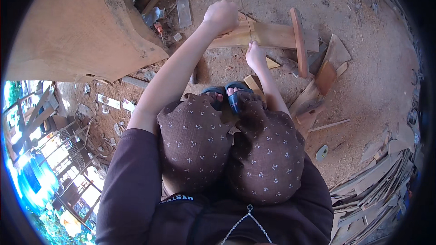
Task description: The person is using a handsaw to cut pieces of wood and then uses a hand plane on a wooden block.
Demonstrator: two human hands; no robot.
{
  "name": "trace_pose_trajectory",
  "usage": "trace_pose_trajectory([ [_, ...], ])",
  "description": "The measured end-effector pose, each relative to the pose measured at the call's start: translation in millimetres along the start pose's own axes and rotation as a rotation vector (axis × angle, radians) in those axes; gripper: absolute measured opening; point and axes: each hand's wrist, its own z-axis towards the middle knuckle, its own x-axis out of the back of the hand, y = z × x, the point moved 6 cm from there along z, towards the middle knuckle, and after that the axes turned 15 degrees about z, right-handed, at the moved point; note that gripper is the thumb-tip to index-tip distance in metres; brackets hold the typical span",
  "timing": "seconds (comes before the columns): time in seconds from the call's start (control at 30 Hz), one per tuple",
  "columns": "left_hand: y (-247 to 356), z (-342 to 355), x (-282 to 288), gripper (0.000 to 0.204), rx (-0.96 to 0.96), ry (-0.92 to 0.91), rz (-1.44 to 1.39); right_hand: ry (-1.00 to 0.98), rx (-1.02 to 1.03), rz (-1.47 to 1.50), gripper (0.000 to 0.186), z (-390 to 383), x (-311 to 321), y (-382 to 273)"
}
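A long, pale wooden plank (277, 35) lies across the ground beyond my feet. My left hand (221, 17) is closed in a fist over its left part; whatever the fingers hold, if anything, is hidden. At the plank's near edge my right hand (255, 56) pinches the lower end of a thin dark strip (249, 26), which crosses the plank and runs past its far edge. Whether the strip is a wire, a cord or a blade I cannot tell. Beside it a yellowish band shows on the wood.
A reddish-brown wood bar (299, 41) lies across the plank's right part. Offcuts (325, 78) lie farther right, and stacked thin slats (377, 190) at lower right. A large wooden slab (81, 31) fills the upper left. An orange-handled tool (158, 27) is near its edge.
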Motion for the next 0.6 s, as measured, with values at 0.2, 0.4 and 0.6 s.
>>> trace_pose_trajectory([
  [0.2,-17.0,-0.2,-15.8,0.030,0.063,-0.072,0.005,-0.068,-0.153,0.058,0.023,-104.0,4.3,15.4],
  [0.4,-15.3,9.1,-20.7,0.030,-0.013,-0.060,0.100,-0.113,-0.069,0.050,0.021,-39.1,5.0,7.8],
  [0.6,-11.7,12.6,-21.6,0.037,-0.003,-0.064,0.041,-0.015,-0.102,0.075,0.025,-16.8,1.4,-5.5],
])
